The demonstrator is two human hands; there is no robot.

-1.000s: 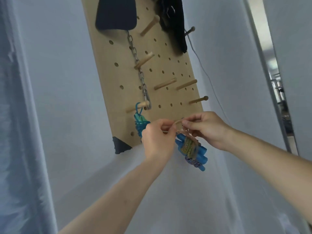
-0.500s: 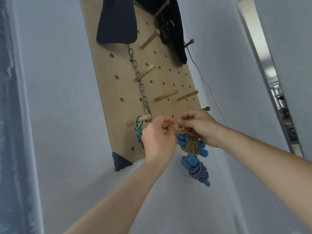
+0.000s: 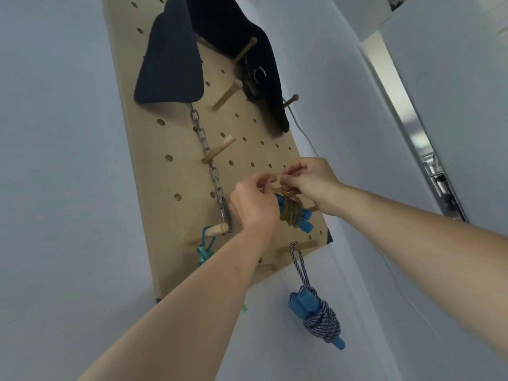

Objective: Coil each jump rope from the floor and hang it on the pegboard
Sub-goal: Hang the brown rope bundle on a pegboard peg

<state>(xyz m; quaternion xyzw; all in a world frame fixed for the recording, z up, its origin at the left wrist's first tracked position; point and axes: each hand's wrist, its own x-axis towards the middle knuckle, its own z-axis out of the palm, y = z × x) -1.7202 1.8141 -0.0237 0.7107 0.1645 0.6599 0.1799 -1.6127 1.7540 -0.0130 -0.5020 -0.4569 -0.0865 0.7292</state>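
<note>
Up on the pegboard [image 3: 170, 149], left hand [image 3: 254, 207] and right hand [image 3: 310, 182] meet at a peg, both pinching the top loop of the olive jump rope [image 3: 290, 214]. Its blue-handled coil dangles just beneath them. Lower down, a purple-and-white rope [image 3: 321, 323] hangs coiled.

Pegboard [image 3: 170, 160] on the wall [image 3: 55, 160], chain [image 3: 209, 166] down its left part, coiled rope [image 3: 291, 213] between left hand [image 3: 253, 207] and right hand [image 3: 310, 182], second rope [image 3: 320, 317] hanging from a lower peg [image 3: 305, 246]
</note>
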